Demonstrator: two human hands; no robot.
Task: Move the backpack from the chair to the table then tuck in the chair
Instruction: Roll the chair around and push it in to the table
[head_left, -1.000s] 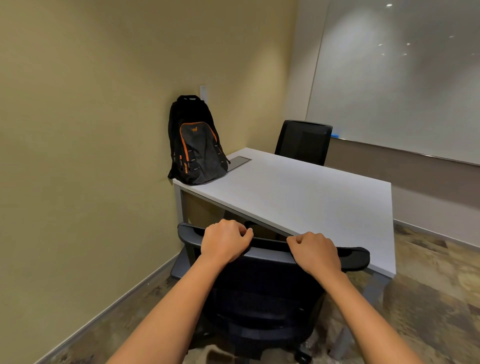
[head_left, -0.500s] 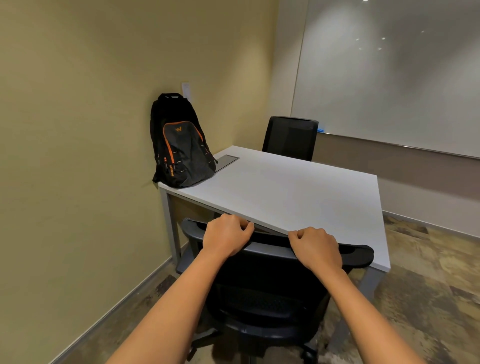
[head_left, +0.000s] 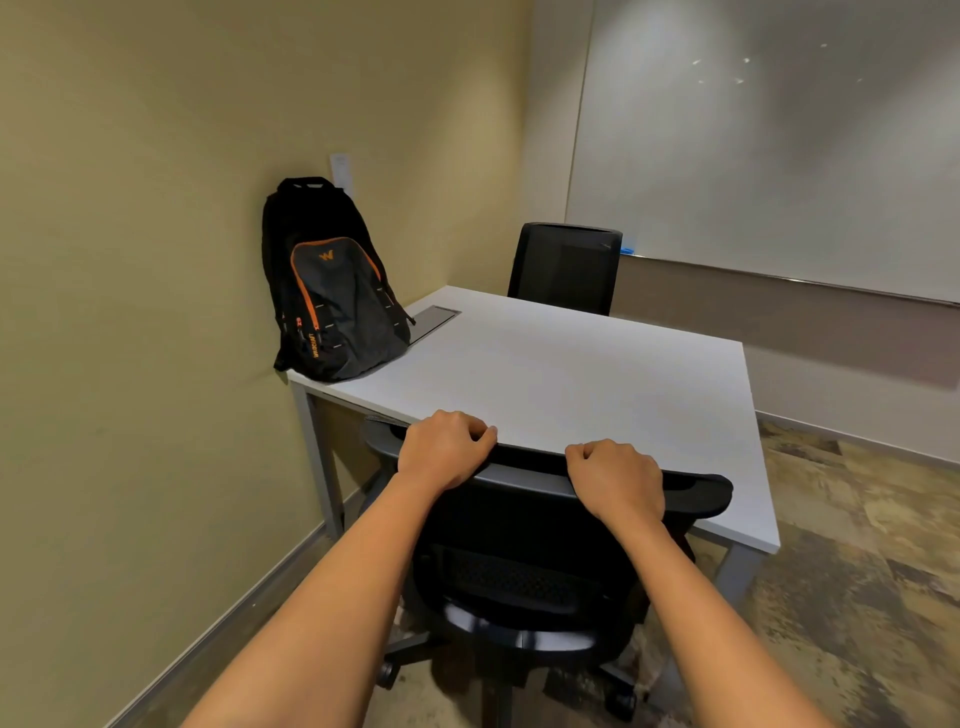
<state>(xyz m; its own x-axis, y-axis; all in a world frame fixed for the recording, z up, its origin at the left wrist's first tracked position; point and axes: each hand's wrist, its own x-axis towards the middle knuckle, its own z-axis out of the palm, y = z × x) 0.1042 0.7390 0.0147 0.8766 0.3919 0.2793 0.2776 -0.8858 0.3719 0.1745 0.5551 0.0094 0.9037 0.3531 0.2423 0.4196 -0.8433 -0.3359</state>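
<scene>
A black backpack (head_left: 335, 296) with orange trim stands upright on the far left corner of the white table (head_left: 571, 374), leaning against the wall. A black mesh office chair (head_left: 530, 551) stands at the table's near edge, its backrest top touching or overlapping that edge. My left hand (head_left: 441, 449) grips the top of the backrest on the left. My right hand (head_left: 615, 480) grips it on the right. The seat is mostly hidden under the table and behind the backrest.
A second black chair (head_left: 566, 267) is at the table's far side. A grey cable hatch (head_left: 431, 322) lies in the tabletop beside the backpack. A yellow wall runs along the left; a whiteboard (head_left: 779, 145) covers the right wall. Open patterned floor lies to the right.
The chair has rolled forward toward the table with both hands on its backrest; its backrest top now meets the table edge. The backpack has stayed in place.
</scene>
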